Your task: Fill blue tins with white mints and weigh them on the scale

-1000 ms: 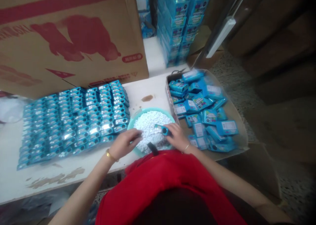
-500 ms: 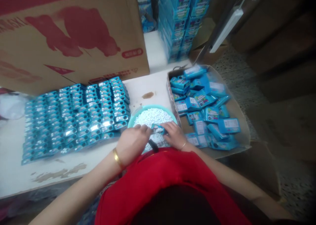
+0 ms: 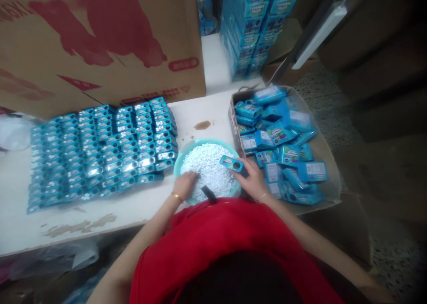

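Observation:
My right hand [image 3: 252, 178] is closed on a small blue candy box [image 3: 231, 163], holding it tilted over the right side of a turquoise basin [image 3: 176, 169]. A dark round spot shows on the end of the box nearest my fingers. Small white pellet-like candies [image 3: 210, 161] fill the basin. At the basin's left side my left hand [image 3: 186, 184] dips its curled fingers into the candies. The fingertips are partly hidden, and I cannot make out what they hold.
Rows of small blue boxes [image 3: 110, 157] stand on the white table [image 3: 76, 226] to the left. On the right, an open carton [image 3: 322, 148] holds more blue boxes. A large cardboard box [image 3: 133, 79] and stacked blue packs [image 3: 248, 32] stand behind.
Both hands were together at the blue box over the basin. Now my left hand is off it and down in the candies, while my right hand holds the box farther right.

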`<state>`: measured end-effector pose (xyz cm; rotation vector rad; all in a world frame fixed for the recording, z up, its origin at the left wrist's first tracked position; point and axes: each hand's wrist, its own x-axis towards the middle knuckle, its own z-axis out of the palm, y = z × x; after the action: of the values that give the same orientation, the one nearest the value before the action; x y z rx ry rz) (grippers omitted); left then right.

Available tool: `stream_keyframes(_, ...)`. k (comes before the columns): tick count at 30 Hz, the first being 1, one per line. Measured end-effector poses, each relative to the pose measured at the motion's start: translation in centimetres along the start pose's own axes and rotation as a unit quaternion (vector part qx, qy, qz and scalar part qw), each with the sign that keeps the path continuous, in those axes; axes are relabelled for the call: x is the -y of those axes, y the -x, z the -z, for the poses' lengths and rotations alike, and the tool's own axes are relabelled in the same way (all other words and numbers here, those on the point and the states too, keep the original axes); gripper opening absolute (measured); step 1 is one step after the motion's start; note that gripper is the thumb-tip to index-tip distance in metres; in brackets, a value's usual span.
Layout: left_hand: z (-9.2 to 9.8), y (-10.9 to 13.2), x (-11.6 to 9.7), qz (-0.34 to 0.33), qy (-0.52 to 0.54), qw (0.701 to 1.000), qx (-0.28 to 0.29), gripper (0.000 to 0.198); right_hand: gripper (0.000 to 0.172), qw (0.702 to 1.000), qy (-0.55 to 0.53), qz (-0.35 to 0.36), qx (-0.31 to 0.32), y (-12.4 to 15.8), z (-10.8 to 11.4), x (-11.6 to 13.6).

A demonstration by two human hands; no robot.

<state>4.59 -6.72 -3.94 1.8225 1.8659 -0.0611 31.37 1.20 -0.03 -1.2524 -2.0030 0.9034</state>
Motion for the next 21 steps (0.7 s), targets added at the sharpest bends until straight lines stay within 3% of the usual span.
stream_keyframes(3,-2.6,-1.6,-1.7,-0.013,0.045,0.999,-0.014,0.018,0.037,1.0,-0.01,-0.019,-0.004,0.1,0.1,-0.1)
stream_keyframes(7,-1.7,-0.8,-1.3,-0.032,0.103,0.994,-0.025,0.021,0.036,0.999,-0.017,-0.032,-0.006,0.0,0.1,0.0)
stream_keyframes(13,5.0,3.0,-0.1,-0.09,0.163,0.98,-0.069,0.024,0.036,0.999,0.024,0.026,0.016,-0.2,-0.5,0.1)
stream_keyframes(17,9.7,3.6,-2.0,-0.154,0.134,0.976,-0.072,0.025,0.044,0.994,0.05,0.082,0.053,-0.4,-1.2,0.6)
stream_keyframes(21,12.7,3.2,-5.1,-0.186,-0.003,0.982,-0.044,0.025,0.051,0.989,0.066,0.109,0.074,-0.5,-1.8,1.2)
